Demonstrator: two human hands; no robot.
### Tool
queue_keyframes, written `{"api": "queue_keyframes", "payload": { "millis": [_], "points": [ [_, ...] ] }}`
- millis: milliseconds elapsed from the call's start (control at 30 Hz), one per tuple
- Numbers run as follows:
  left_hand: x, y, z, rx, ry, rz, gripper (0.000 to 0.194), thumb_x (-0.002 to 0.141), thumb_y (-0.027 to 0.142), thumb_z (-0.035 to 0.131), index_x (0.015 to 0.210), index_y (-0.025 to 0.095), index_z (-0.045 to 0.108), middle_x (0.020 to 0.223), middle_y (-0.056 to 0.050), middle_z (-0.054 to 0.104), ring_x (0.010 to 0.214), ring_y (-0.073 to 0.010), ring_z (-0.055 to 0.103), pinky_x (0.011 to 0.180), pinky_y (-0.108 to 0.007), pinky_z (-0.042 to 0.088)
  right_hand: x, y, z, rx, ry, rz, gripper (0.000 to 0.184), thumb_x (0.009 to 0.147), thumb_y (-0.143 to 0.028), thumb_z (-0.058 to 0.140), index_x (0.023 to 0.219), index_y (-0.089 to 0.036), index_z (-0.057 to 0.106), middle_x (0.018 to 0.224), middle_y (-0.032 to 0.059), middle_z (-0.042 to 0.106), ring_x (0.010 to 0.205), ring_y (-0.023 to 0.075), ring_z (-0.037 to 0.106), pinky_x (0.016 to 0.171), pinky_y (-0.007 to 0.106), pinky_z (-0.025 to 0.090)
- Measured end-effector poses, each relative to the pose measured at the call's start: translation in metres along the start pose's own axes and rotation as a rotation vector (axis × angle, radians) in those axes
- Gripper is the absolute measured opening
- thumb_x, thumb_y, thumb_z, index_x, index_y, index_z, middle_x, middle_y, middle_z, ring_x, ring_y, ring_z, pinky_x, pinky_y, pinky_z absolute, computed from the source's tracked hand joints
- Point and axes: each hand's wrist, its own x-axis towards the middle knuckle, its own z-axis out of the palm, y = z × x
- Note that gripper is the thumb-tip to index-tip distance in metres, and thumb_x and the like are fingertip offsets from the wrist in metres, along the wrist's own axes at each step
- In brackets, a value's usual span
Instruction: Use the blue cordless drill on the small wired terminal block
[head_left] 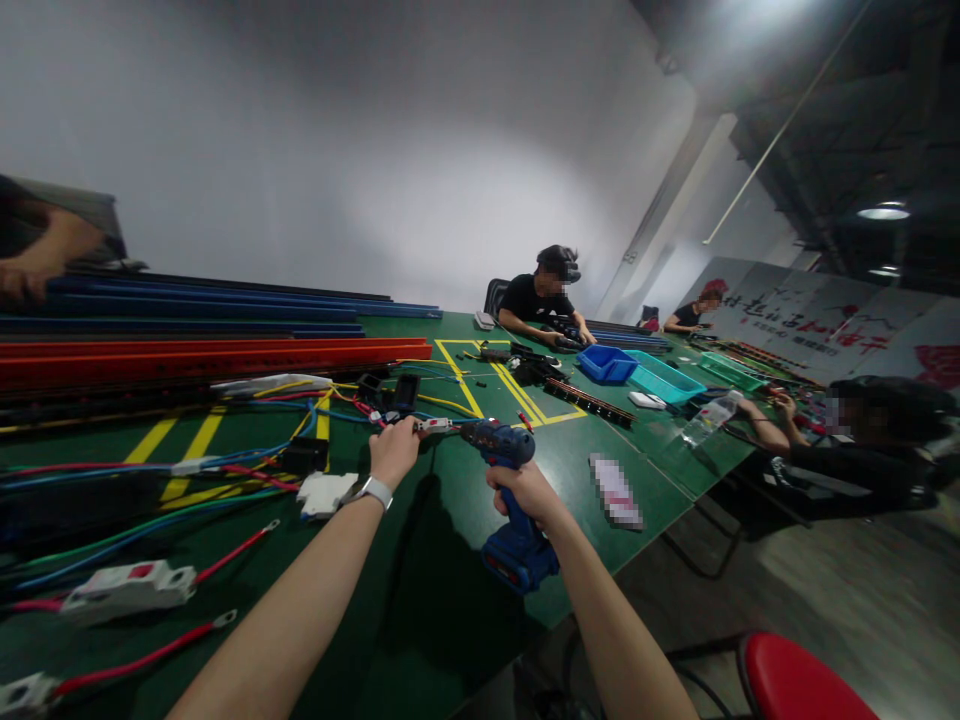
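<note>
My right hand [525, 492] is wrapped round the grip of a blue cordless drill [504, 442], whose nose points left. My left hand [394, 448] is closed on a small white circuit breaker [433, 426] just in front of the drill's tip. Whether the bit touches the breaker I cannot tell. Near my left wrist lies another white breaker [327, 494] on the green table [450, 640]. At the lower left a further breaker [127, 588] has a red cable [236, 556] ending in a ring lug.
Coloured wires and black housings [306, 455] spread over the left side. Long red rails [210, 362] and blue rails [247, 297] lie behind them. A blue bin [606, 364], a teal tray [664, 378] and a plastic bottle [709, 418] stand right. Other people sit round the table.
</note>
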Motion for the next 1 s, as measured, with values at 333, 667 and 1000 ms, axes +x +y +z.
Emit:
{"api": "queue_keyframes", "payload": {
  "millis": [333,667,1000],
  "points": [
    [0.0008,-0.0007,0.0016,-0.004,-0.001,0.000,0.036,0.091,0.044,0.038,0.114,0.028,0.061,0.106,-0.011,0.067,0.104,-0.0284,0.057,0.086,-0.042,0.035,-0.0019,-0.0018,0.0020,0.005,-0.011,0.007,0.014,0.066,-0.025,0.058,0.066,-0.020,0.045,0.046,-0.0062,0.045,0.037,0.0108,0.049,0.036,0.021,0.033],
    [0.0003,-0.0014,0.0007,-0.019,0.007,0.011,0.034,0.091,0.042,0.039,0.114,0.029,0.061,0.106,-0.010,0.068,0.103,-0.0284,0.058,0.085,-0.042,0.036,-0.0018,-0.0008,0.0018,0.006,-0.001,-0.004,0.015,0.065,-0.025,0.058,0.065,-0.021,0.043,0.045,-0.0070,0.043,0.037,0.0112,0.049,0.035,0.021,0.032],
    [0.0013,-0.0009,0.0018,-0.031,0.012,0.003,0.034,0.090,0.043,0.039,0.113,0.030,0.062,0.105,-0.009,0.068,0.103,-0.0290,0.057,0.085,-0.041,0.036,-0.0035,-0.0053,0.0031,0.013,0.000,0.011,0.014,0.065,-0.025,0.058,0.065,-0.021,0.044,0.045,-0.0068,0.042,0.037,0.0118,0.049,0.035,0.022,0.032]
  ]
}}
